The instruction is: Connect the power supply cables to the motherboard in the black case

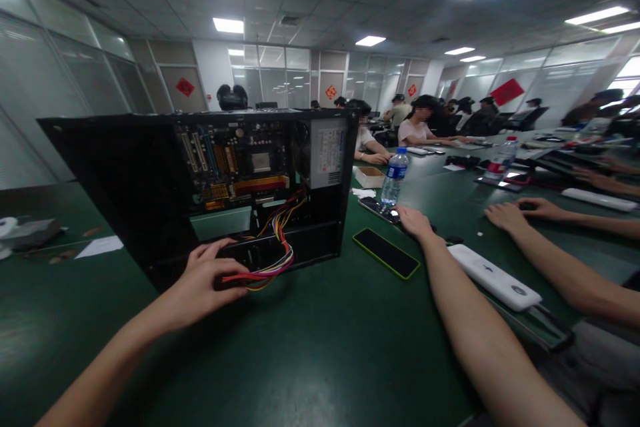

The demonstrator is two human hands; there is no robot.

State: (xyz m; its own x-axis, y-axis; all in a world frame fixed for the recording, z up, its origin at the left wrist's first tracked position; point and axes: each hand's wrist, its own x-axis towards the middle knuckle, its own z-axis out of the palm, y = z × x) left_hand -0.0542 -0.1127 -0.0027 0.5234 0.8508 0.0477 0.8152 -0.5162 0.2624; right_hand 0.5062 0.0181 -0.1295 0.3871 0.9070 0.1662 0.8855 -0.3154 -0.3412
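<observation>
My left hand (213, 277) is closed around a bundle of coloured power supply cables (280, 255), in front of an open computer case (345, 213). The case stands upright on the green table (320, 347). Inside it I see a motherboard (260, 161) and, at the upper right, a power supply (327, 150) from which the cables hang. My right hand (416, 221) reaches to a dark flat object (376, 208) beside a water bottle (395, 177). Its fingers are mostly hidden, so I cannot make out whether they grip anything. A phone with a yellow-green edge (386, 253) lies nearer me.
A white oblong device (493, 275) lies right of my right forearm. Another person's hands (523, 213) rest on the table beyond it. A small box (370, 177) stands behind the bottle. Paper (99, 246) lies left of the case. Several people sit farther back.
</observation>
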